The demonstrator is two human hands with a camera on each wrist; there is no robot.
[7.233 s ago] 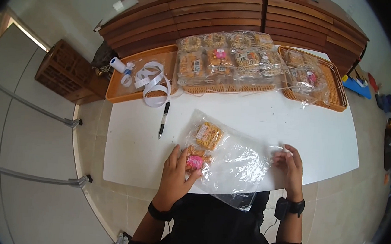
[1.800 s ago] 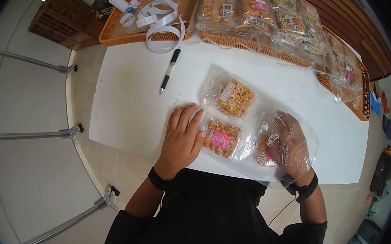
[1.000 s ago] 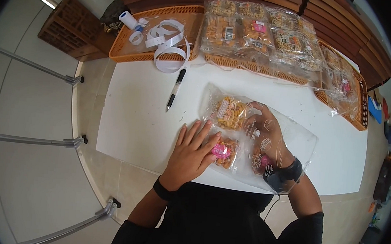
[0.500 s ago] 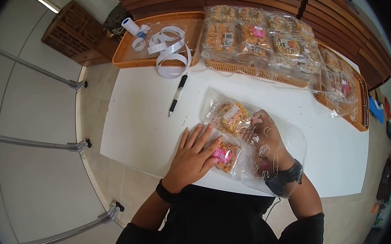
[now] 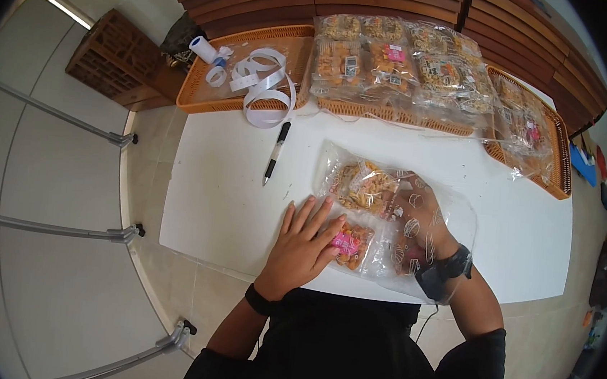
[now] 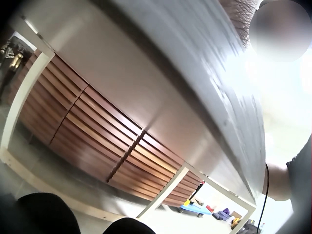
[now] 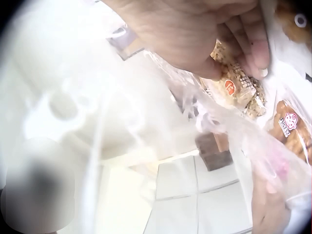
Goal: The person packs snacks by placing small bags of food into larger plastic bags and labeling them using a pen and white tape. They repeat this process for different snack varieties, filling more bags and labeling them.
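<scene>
A clear plastic bag (image 5: 452, 220) with white printing lies on the white table, packets of snacks inside it. My right hand (image 5: 421, 210) is inside the bag, seen through the film. In the right wrist view its fingers and thumb hold the upper snack packet (image 7: 239, 85), which has a red mark. That packet (image 5: 366, 188) looks tilted in the head view. Below it is a snack packet with a pink label (image 5: 348, 244). My left hand (image 5: 302, 247) rests with fingers spread at the bag's left edge, thumb at the pink-labelled packet. A third packet (image 5: 404, 257) shows partly beside my right wrist.
A black-and-white pen (image 5: 275, 153) lies left of the bag. Behind it, a wicker tray (image 5: 185, 92) holds white ribbon (image 5: 267, 107) and a white roll (image 5: 202, 49). Bagged snacks (image 5: 401, 68) fill the middle tray, and another wicker tray (image 5: 555, 164) stands at the right.
My right hand has gone from outside the bag to inside, over a third packet, then left to the upper packet, which has turned. My left hand stays by the pink-labelled packet.
</scene>
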